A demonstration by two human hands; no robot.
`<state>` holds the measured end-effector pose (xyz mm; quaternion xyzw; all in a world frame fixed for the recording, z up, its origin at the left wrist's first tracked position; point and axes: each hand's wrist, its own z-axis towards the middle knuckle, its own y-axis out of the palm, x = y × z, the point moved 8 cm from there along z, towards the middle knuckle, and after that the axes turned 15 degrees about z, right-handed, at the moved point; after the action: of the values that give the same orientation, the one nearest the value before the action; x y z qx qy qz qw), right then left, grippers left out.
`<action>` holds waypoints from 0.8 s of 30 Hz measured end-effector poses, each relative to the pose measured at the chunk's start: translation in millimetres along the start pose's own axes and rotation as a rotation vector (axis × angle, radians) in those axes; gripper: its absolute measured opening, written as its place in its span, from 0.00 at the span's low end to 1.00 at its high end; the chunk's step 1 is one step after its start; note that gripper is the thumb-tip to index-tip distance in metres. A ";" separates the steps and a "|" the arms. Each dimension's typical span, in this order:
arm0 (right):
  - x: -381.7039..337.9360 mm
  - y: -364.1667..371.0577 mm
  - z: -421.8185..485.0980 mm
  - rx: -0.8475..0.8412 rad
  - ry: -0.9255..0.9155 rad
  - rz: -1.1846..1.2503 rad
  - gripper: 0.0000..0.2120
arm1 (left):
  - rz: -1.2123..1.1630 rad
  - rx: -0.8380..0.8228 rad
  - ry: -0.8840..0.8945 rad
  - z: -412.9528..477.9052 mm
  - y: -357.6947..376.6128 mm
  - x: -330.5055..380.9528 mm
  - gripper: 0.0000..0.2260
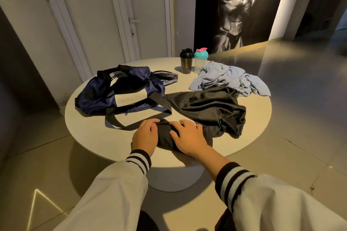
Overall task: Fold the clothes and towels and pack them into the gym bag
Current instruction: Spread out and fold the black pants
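Black shaker (pixel 186 61) beside teal-lidded shaker (pixel 201 60) on round table (pixel 90 127), near white door (pixel 146 5).

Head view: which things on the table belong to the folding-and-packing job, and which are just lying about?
Job in hand: navy gym bag; black garment, gripped by the left hand and right hand; light blue towel.
Lying about: black shaker bottle; teal-lidded shaker bottle.
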<state>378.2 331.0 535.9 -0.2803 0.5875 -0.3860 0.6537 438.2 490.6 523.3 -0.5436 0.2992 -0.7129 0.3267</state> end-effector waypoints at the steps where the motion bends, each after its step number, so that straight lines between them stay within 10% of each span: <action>1: 3.3 5.0 0.1 -0.018 0.012 -0.018 0.21 | -0.013 0.005 0.006 -0.7 -0.7 1.5 0.14; 12: 17.0 1.8 6.1 0.060 0.330 0.035 0.22 | 0.450 0.045 0.316 -26.4 11.1 35.8 0.14; 24: 55.8 -45.0 -12.9 0.064 0.325 0.432 0.22 | -0.059 -0.333 0.256 -36.4 66.1 86.1 0.16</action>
<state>358.3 261.1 540.0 -0.0620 0.7185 -0.2959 0.6263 395.3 384.9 513.1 -0.5036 0.4357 -0.7263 0.1706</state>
